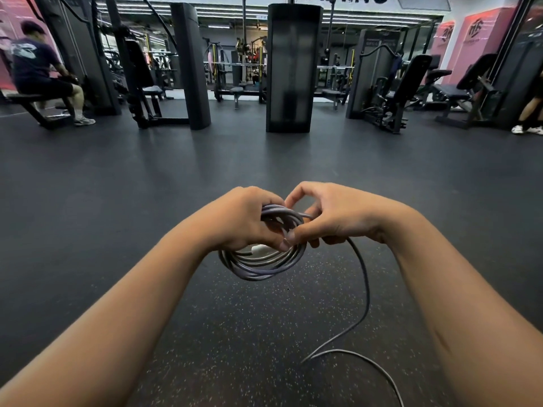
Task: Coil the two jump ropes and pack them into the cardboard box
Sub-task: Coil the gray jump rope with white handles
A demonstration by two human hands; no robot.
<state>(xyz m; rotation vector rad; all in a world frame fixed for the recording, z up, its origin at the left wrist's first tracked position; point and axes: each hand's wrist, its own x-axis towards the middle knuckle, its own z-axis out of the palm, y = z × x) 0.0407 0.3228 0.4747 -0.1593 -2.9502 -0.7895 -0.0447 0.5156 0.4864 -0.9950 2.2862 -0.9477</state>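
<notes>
A grey jump rope hangs in several loops in front of me, above the dark speckled floor. My left hand grips the top of the coil, fingers curled round the strands. My right hand pinches the rope beside it, thumb against the loops. A white handle end shows just under my left fingers. The loose tail drops from my right hand, curves down to the floor and runs off the bottom edge. No cardboard box and no second rope are in view.
Black rubber gym floor spreads ahead. Weight machines and a dark pillar stand across the back. A person sits on a bench at far left; another person's legs show at far right.
</notes>
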